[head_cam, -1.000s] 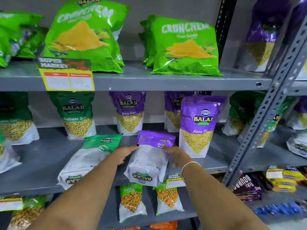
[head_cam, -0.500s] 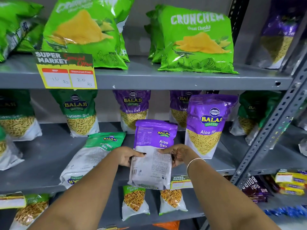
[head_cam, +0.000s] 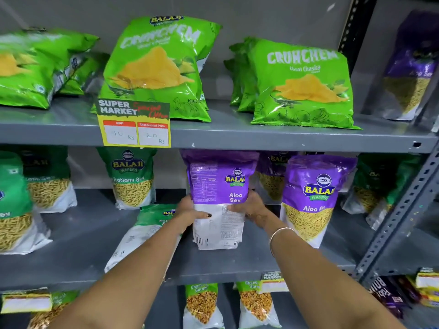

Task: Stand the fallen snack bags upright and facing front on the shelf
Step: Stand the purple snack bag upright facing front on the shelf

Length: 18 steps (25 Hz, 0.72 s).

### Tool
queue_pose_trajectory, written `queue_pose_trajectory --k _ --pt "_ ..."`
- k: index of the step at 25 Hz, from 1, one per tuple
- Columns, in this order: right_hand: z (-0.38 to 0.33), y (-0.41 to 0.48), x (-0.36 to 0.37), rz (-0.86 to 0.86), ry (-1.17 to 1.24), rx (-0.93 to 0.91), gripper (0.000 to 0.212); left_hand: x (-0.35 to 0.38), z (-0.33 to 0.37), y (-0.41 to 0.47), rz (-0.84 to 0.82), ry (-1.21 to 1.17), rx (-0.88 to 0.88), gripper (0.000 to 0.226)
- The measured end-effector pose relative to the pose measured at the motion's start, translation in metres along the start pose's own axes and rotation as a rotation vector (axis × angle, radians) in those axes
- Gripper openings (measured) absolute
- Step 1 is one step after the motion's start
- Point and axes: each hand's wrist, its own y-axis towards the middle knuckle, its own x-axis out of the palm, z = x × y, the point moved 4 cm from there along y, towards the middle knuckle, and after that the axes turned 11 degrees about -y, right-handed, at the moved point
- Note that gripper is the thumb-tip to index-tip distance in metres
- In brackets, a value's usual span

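Note:
A purple Aloo Sev bag (head_cam: 219,186) stands upright on the grey middle shelf (head_cam: 249,262), its printed back panel toward me. My left hand (head_cam: 190,213) grips its left edge and my right hand (head_cam: 253,207) grips its right edge, both at mid height. Just left of it a green-and-white Ratlami Sev bag (head_cam: 145,231) lies flat on its face, partly under my left forearm. To the right, another purple Aloo Sev bag (head_cam: 313,198) stands upright facing front.
Green Ratlami Sev bags (head_cam: 133,176) stand along the back of the middle shelf. Green Crunchem chip bags (head_cam: 301,84) fill the upper shelf, with a yellow price tag (head_cam: 135,125) on its edge. A slotted grey upright (head_cam: 403,207) bounds the right side. Small snack bags (head_cam: 202,305) sit below.
Both hands lifted the purple Aloo Sev bag from lying flat on the shelf to standing upright, and moved it back, deeper onto the shelf. The camera came closer.

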Motion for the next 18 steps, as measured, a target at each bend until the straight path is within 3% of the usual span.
queue_pose_trajectory --k 2,8,12,15,18 --pt "0.005 0.013 0.005 0.049 0.022 -0.076 0.08 -0.002 -0.002 0.008 0.074 0.01 0.071 0.058" --pt "0.023 0.025 0.013 0.025 0.056 -0.087 0.079 0.004 -0.021 0.01 0.16 0.049 0.114 0.058" --pt "0.027 0.021 0.016 -0.022 -0.078 0.077 0.082 -0.006 -0.026 0.016 0.018 0.01 -0.012 0.067" --pt "0.038 0.011 0.021 -0.084 -0.139 0.317 0.074 -0.017 -0.031 0.015 -0.126 0.079 -0.15 0.048" --pt "0.04 0.012 0.024 -0.05 0.012 0.291 0.056 -0.03 -0.042 0.021 -0.151 0.122 -0.226 0.048"
